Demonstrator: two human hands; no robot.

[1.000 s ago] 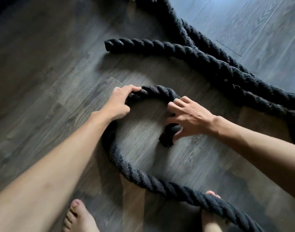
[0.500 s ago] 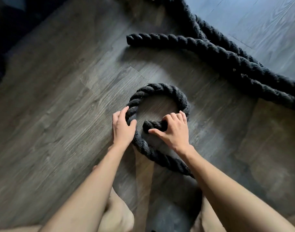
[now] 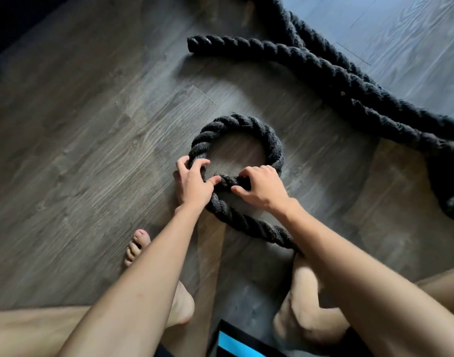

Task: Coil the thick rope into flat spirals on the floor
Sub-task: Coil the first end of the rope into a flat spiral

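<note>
The thick rope (image 3: 269, 140) lies on the wood floor (image 3: 92, 150), with its near section bent into one closed loop. The left hand (image 3: 192, 185) grips the loop's left side, fingers curled over the strand and thumb pressed where the strands meet. The right hand (image 3: 263, 190) holds the strand at the loop's near edge, fingers curled over it. Beyond the loop, further lengths run off to the right, and one free end (image 3: 195, 42) rests there. A bare left foot (image 3: 137, 247) sits nearer than the loop.

left hand (image 3: 192, 186), right hand (image 3: 262, 189) — bare | forearms (image 3: 153, 269) — bare | feet (image 3: 137, 247) — bare
</note>
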